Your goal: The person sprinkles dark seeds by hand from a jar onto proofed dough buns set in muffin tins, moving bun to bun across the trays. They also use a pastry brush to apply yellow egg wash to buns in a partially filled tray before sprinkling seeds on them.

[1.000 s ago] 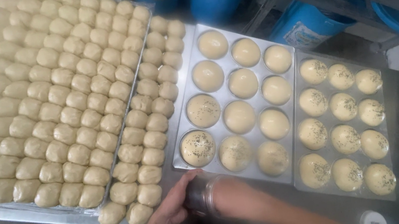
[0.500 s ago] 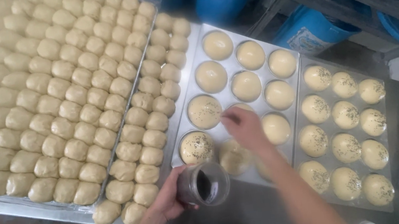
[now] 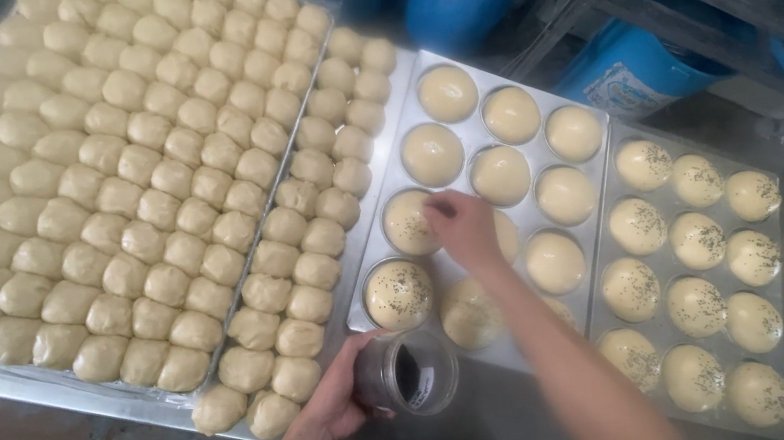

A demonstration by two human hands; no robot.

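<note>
The left hand [image 3: 336,404] grasps a clear jar [image 3: 412,374] of dark seeds beside the near edge of the middle bun tray [image 3: 595,148], while, farther in, the right hand [image 3: 461,226], fingertips pinched, hovers over an unseeded bun [image 3: 410,223] at that tray's left edge.

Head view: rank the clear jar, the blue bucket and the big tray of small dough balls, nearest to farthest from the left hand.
1. Clear jar: held in the left hand, bottom centre.
2. Big tray of small dough balls: just left of the hand.
3. Blue bucket: far off, upper right.
</note>
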